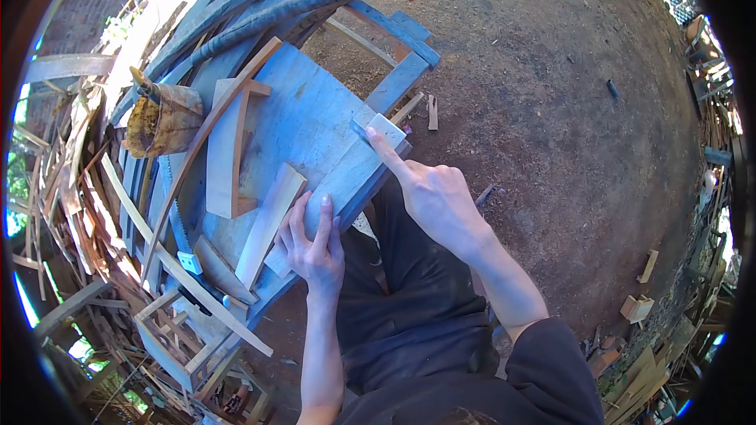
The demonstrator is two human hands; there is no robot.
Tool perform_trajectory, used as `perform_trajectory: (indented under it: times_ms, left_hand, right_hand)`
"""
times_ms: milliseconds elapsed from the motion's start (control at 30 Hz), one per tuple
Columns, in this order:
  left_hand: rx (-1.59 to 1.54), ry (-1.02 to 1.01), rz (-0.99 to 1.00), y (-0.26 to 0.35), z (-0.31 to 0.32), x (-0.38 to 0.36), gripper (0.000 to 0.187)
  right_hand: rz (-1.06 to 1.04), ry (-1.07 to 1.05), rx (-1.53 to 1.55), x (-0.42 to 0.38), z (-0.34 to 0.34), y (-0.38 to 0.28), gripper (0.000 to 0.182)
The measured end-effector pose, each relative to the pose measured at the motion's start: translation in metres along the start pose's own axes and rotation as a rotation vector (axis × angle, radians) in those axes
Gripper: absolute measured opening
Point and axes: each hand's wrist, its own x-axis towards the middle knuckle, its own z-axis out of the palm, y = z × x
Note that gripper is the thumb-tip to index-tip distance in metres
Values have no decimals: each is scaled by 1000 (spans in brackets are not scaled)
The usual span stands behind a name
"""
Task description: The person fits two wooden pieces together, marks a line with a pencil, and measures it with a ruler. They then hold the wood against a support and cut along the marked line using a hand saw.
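A pale wooden board [352,172] lies along the near right edge of the workbench [303,98]. My left hand [313,245] is on its nearer part, thumb on top and fingers bent over the left side. A rounded pale edge shows between thumb and fingers. At the board's far end, my right hand [437,198] has its index finger stretched out onto the top face, beside a lighter rectangular patch [387,126]. Its other fingers are folded, and its thumb is hidden. A loose wooden block [272,224] rests left of my left hand.
On the bench's left stand a stained bucket [167,122], an angled wooden frame [226,149] and a handsaw [179,224]. A long thin strip [173,256] crosses the near left corner. Curved timbers [299,8] lie behind. Dirt ground [567,149] with scattered offcuts extends right.
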Motion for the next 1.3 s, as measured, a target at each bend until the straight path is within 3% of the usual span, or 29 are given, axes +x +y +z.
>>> perform_trajectory:
  times_ms: [533,833,900,967,1033,1067,1100,1167,1300]
  left_hand:
    - [21,11,42,-2,1,0,41]
    - [9,26,65,-3,1,1,42]
    - [-1,19,65,-4,0,1,40]
    - [-14,16,62,-2,-2,6,39]
    - [-18,-5,65,-3,-8,4,37]
    - [-75,-22,42,-3,-9,6,37]
    - [-132,-43,19,-5,-12,7,36]
    - [-146,-10,17,-7,-14,8,36]
    - [-96,94,-19,-10,-29,9,36]
  right_hand:
    - [-32,-151,-285,-20,-31,-10,88]
    - [-56,-193,-403,-51,-58,-11,80]
    - [58,-502,-503,-72,-56,-4,76]
    - [98,-391,-496,-86,-54,4,73]
    - [216,-135,-381,-97,-52,8,80]
    - [284,-45,-301,-99,-47,11,67]
    - [289,-36,-294,-102,-43,12,67]
    - [451,177,-17,-107,-36,13,49]
    - [557,247,204,-125,-5,39,38]
